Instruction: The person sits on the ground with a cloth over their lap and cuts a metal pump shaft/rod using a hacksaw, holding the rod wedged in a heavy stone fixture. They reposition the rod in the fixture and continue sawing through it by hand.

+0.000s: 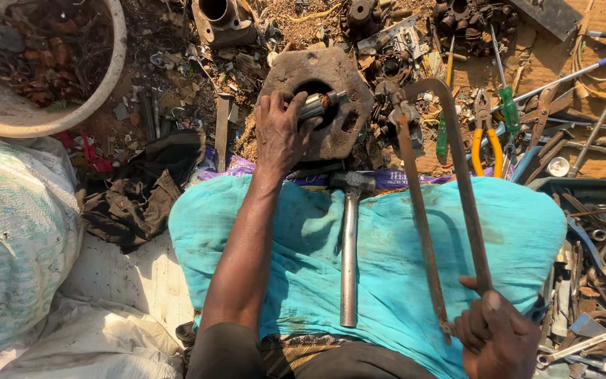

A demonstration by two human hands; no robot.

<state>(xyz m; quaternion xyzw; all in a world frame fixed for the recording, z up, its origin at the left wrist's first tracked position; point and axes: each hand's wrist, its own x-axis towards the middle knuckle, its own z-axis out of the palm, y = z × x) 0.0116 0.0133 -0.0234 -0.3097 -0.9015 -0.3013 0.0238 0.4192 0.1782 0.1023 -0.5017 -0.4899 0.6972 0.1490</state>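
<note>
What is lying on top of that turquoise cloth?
On the turquoise cloth lie a hammer and the hacksaw gripped by the right hand. Whatever is beneath the cloth is covered.

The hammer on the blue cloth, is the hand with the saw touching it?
Apart. In the head view the hammer lies alone on the turquoise cloth, and the right hand grips the hacksaw with bare cloth between.

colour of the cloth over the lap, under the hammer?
Turquoise, with dark smudges; the cloth shows best in the head view, the hammer lying on it.
</note>
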